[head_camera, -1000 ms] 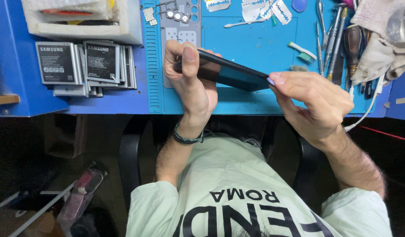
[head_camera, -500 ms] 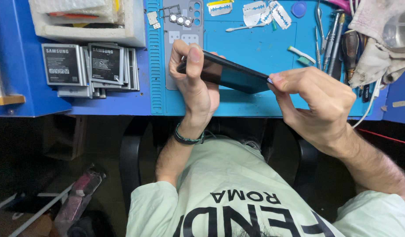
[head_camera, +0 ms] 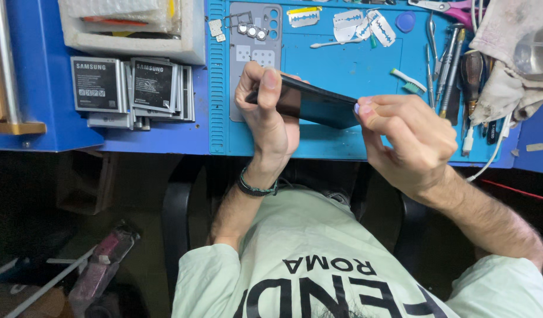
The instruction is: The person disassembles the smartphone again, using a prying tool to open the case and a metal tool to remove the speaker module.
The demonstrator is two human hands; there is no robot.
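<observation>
A dark smartphone (head_camera: 318,103) is held on edge above the blue work mat (head_camera: 354,59). My left hand (head_camera: 265,115) grips its left end, thumb over the top edge. My right hand (head_camera: 409,138) pinches its right end, with a thumbnail pressed at the phone's edge. A grey phone back cover (head_camera: 255,35) lies flat on the mat just behind my left hand, with small camera lens rings on it.
A row of flat grey phone batteries (head_camera: 130,91) stands at the left. A white foam tray (head_camera: 127,29) lies behind them. Razor blades (head_camera: 356,23), tweezers and screwdrivers (head_camera: 451,59), a small brush (head_camera: 408,82) and a crumpled cloth (head_camera: 510,53) sit at the right.
Both hands and the phone have stayed together; the view has shifted a little, so they sit slightly lower in frame. The grip is unchanged.
</observation>
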